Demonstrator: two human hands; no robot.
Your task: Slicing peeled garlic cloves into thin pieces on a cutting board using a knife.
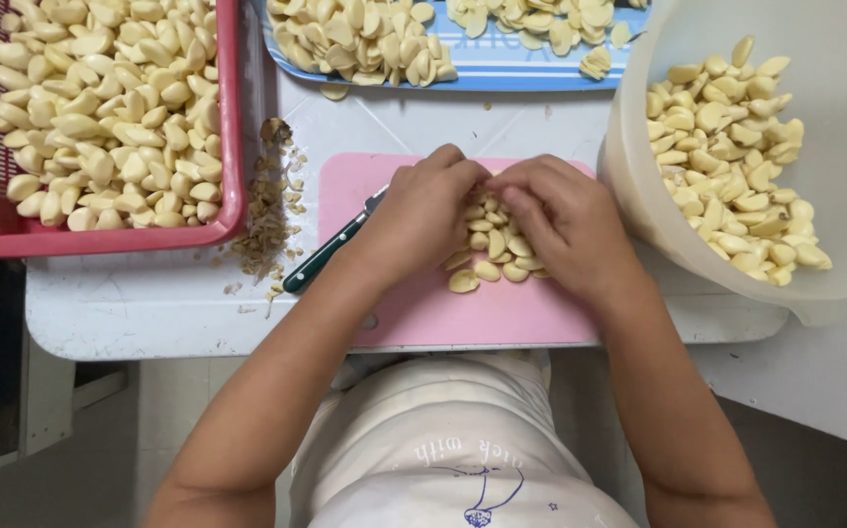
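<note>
Over the pink cutting board (414,313), both hands meet fingertip to fingertip above the garlic pile (494,256); left hand (423,215) grips a knife (331,252), right hand (565,220) seemingly pinching a clove.

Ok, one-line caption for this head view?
Both hands, left hand and right hand, gather peeled garlic cloves on a pink cutting board.

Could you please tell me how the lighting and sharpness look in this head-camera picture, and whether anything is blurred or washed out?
Head view: even, soft light with faint shadows; the left hand, right hand and garlic cloves on the pink cutting board are sharp; the white bowl rim looks slightly washed out; the lower left corner falls dark.
</note>
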